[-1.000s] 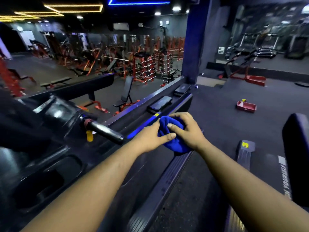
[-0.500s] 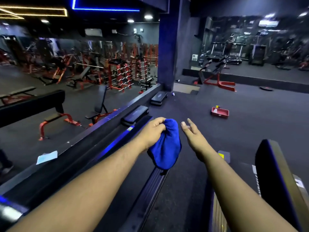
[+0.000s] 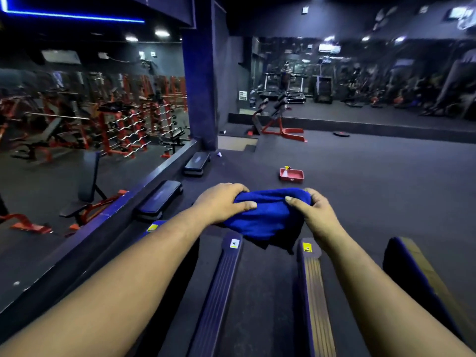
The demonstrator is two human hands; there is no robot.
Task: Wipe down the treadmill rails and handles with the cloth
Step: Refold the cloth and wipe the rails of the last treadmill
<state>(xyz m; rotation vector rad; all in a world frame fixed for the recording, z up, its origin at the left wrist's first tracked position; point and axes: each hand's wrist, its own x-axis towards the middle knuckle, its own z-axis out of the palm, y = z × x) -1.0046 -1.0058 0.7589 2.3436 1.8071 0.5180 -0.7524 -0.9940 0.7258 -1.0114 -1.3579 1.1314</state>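
Blue cloth (image 3: 265, 215) between both gripping hands

Two bare forearms in view, no sleeves anywhere up to the bottom frame edge. Left hand (image 3: 221, 202) and right hand (image 3: 315, 215): no gloves, no rings on the fingers that show, no watch or band at either wrist. Nails short, unpainted; thumbnail visible on each hand. No tattoos, marks or bandages on the visible side of either arm. Upper arms, shoulders and any clothing are out of frame, can't tell what's worn there.
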